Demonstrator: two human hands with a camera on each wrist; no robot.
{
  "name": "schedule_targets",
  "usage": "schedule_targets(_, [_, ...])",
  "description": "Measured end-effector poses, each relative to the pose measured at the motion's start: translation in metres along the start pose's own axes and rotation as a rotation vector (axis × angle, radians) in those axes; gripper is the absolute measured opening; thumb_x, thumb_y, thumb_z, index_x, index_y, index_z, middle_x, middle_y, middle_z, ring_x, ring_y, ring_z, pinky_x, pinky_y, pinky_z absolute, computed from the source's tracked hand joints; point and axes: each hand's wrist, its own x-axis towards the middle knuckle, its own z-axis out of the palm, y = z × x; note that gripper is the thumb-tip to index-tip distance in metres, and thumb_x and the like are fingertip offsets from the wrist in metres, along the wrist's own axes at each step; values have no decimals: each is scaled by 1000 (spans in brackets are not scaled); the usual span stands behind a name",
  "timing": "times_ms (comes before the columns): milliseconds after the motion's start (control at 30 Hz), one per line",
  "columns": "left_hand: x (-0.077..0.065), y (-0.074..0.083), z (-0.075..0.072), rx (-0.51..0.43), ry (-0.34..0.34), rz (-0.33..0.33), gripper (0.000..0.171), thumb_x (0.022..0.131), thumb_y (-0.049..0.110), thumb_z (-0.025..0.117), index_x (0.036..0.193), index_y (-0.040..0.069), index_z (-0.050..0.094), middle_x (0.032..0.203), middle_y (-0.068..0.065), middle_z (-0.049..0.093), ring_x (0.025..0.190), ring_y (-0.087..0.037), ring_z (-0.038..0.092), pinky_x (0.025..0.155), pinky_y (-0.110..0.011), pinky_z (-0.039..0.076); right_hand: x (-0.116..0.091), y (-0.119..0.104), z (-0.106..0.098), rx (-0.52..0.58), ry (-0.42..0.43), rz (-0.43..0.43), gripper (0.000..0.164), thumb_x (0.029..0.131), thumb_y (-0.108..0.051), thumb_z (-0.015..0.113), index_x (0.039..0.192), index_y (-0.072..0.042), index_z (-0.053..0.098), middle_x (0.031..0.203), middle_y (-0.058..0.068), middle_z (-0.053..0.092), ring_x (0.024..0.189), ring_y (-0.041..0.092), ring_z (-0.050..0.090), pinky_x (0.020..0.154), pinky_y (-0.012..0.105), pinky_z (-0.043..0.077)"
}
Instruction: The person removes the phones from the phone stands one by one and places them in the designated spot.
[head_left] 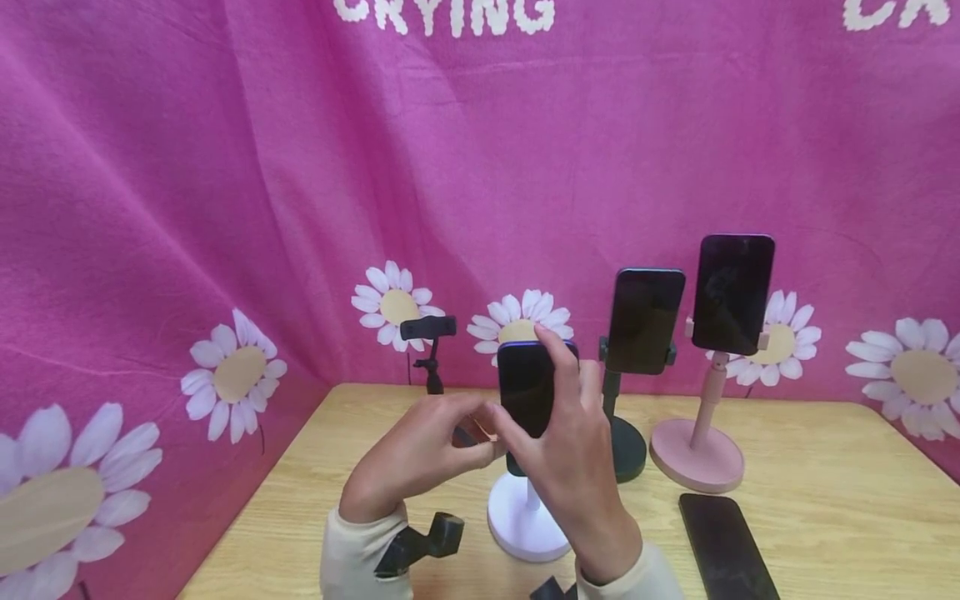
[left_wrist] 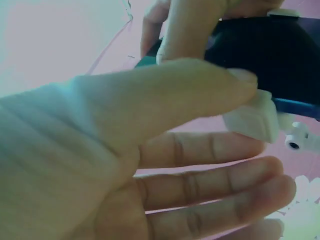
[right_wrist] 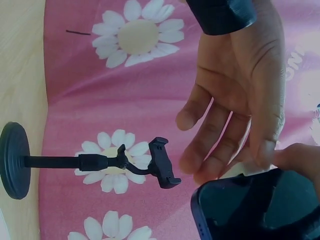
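A black-screened smartphone (head_left: 525, 387) stands upright in the clamp of a white phone stand (head_left: 528, 525). My right hand (head_left: 581, 454) grips the phone along its right side, with the thumb reaching across its front. On the left side, my left hand (head_left: 431, 454) pinches the stand's white clamp arm (left_wrist: 257, 117) between thumb and index finger. In the left wrist view, the thumb tip also lies against the phone's edge, while the other fingers stretch out below. The phone and hands hide most of the clamp in the head view.
Behind on the left stands a black phone stand (head_left: 427, 327) with a bare clamp. To the right, a dark green stand (head_left: 628, 450) and a pink stand (head_left: 697, 454) each hold a phone. Another phone (head_left: 727, 546) lies flat on the wooden table (head_left: 825, 483). A pink cloth hangs behind.
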Motion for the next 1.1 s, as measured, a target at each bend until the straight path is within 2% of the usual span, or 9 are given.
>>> schedule_targets(267, [7,-5,3,-4,-12,25,18,80,14,74,94,18,63,81,10,63,75,-5,61,68,-25,53,0,0,-1,29,17,-9,87,70,-23,85,145,-25,39,98,12,47,65,20,52,52,29,42])
schedule_targets(433, [11,-10,6,-11,9,81,19,75,11,74,85,21,60,75,5,60,72,-11,58,64,-23,53,0,0,-1,21,46,-29,84,71,-22,83,144,-24,41,97,13,48,65,20,52,51,29,42])
schedule_targets(633, [10,-13,6,14,29,125,22,69,10,73,82,22,58,70,6,56,68,-12,57,61,-24,51,-1,-3,2,-1,84,-54,82,69,-23,83,141,-22,44,96,14,50,64,22,53,52,32,44])
schedule_targets(900, [5,-17,3,-17,11,132,21,75,8,70,84,25,61,71,11,55,66,-9,56,62,-29,53,-1,-2,-1,19,85,-44,82,67,-15,82,139,-19,45,96,14,51,71,23,54,52,32,44])
schedule_targets(1100, [5,-17,0,-23,-7,124,20,78,9,71,86,25,61,74,10,57,68,-11,58,64,-29,54,0,-2,0,28,73,-50,82,67,-16,83,140,-19,45,96,14,51,72,22,53,52,31,43])
